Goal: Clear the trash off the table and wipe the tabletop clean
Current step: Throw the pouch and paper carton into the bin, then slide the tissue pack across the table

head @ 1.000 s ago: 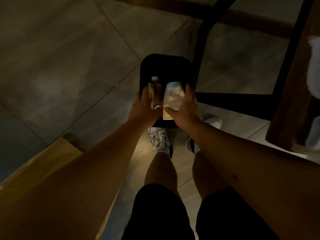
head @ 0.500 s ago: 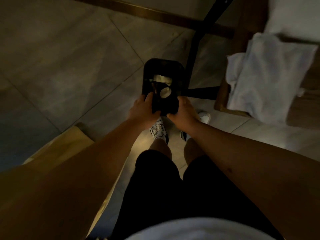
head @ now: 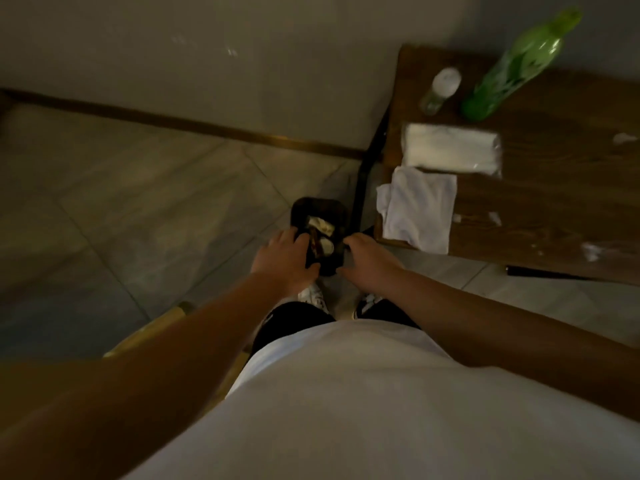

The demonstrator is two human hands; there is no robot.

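1. Black plastic, the trash bin point(head: 317, 207) stands on the tiled floor point(head: 138, 209) just beside the table leg point(head: 363, 188); inside it lie a pale crumpled wrapper point(head: 320, 224), a small bottle point(head: 315, 244) and a round pale cup point(head: 326, 244).
2. The left hand point(head: 282, 259) hangs over the bin's near left rim, fingers relaxed and spread, holding nothing; whether it touches the rim cannot be told.
3. The right hand point(head: 369, 259) is at the bin's near right rim, fingers loosely extended, also holding nothing.
4. On the wooden table point(head: 554, 209) a white cloth point(head: 419, 211) drapes over the near corner; just behind it lies a wrapped tissue pack point(head: 452, 150); farther back stand a small clear bottle point(head: 440, 90) and a green bottle point(head: 516, 67); pale smears point(head: 592, 252) mark the tabletop.
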